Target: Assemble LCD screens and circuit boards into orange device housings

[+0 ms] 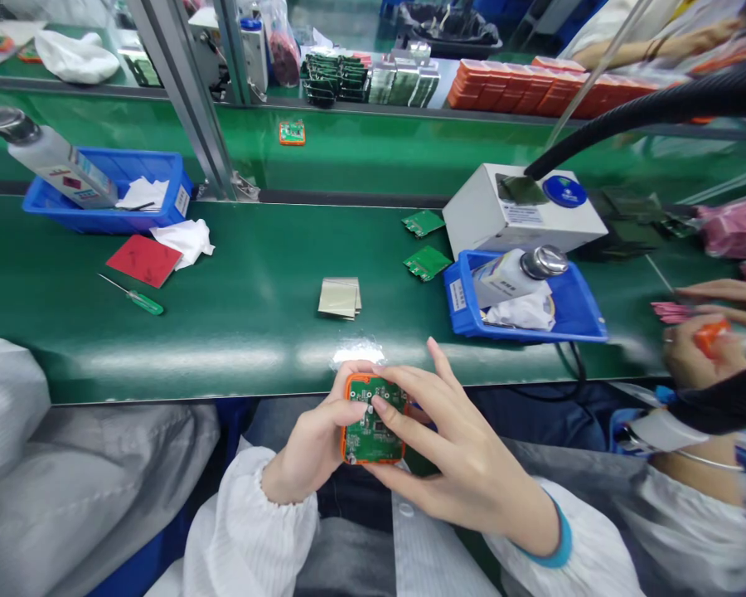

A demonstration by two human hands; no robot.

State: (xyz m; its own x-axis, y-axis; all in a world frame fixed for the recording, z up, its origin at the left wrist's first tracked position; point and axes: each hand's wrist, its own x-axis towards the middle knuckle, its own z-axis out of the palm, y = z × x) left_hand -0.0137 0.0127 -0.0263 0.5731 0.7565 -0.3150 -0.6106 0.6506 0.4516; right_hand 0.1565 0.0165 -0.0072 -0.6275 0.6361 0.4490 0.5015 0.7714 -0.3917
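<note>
Just off the bench's front edge, my left hand (317, 444) grips an orange-rimmed case with a green circuit board (373, 435) in it, the thumb lying on the board. My right hand (460, 448) is around the right side of the same case. Its index finger presses on the board near my left thumb, and the other fingers are partly spread. On the bench beyond my hands lies a small stack of pale square sheets (340, 298). Two green circuit boards, one farther back (423, 222) and one nearer (427, 263), rest to the right of it.
Blue trays with bottles stand at the left (140, 220) and right (528, 334). A screwdriver (142, 303) and red sheet (144, 260) lie at left. Behind the right tray is a white box (522, 220). A co-worker's hands (696, 344) work at far right. A board (292, 133) sits on the green belt.
</note>
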